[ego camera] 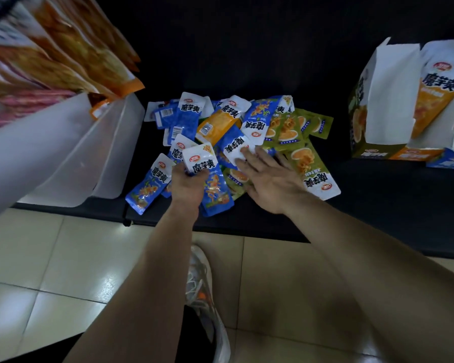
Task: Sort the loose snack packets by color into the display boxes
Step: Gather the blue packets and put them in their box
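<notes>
The snack packets [247, 132] lie in a messy pile in the middle of the black table [247, 61], close to its near edge. Blue ones are mostly on the left of the pile and green ones on the right. One orange packet [218, 125] sits in the middle, partly under the others.

The left hand [188, 184] has its fingers curled tight around a blue packet [198, 159] with a white top. It holds the packet at the near left side of the pile.

The right hand [270, 179] is flat with its fingers spread apart. Its fingertips [244, 153] press on another blue packet [233, 141] that lies on top of the pile. A big green packet [315, 174] lies just beside this hand, on its right.

The display boxes [385, 100] stand by the right edge of the table, well apart from the pile. Their white flaps are up. Their sides show green, then orange, then blue.

A white bin [89, 153] sits at the left edge. Big orange bags [89, 48] stick out of it.

Below the table is a shiny tile floor [50, 258] and one grey shoe [202, 284].
</notes>
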